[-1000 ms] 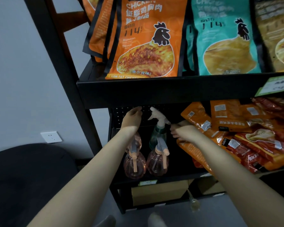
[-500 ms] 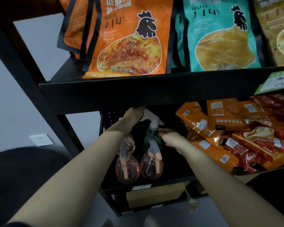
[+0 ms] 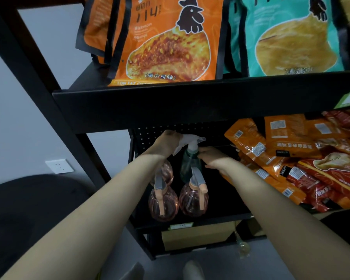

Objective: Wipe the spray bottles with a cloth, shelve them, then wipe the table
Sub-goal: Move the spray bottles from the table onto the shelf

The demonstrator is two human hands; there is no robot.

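A: Where is the green spray bottle (image 3: 190, 164)?
B: Upright at the back of the lower shelf (image 3: 190, 221), behind two pink spray bottles (image 3: 193, 201) that stand side by side at the front. A third pink one (image 3: 166, 172) is half hidden behind the left forearm.
A: And the hands?
B: The left hand (image 3: 167, 141) is closed over the white trigger head (image 3: 192, 139). The right hand (image 3: 212, 158) wraps its fingers round the green bottle's neck and shoulder. Both are clamped on that one bottle.
A: What's beside it?
B: Orange and red snack packets (image 3: 291, 158) piled to the right, just past the right wrist. Above, on the upper shelf (image 3: 170, 104), stand an orange chicken bag (image 3: 166, 41) and a teal bag (image 3: 291, 37).
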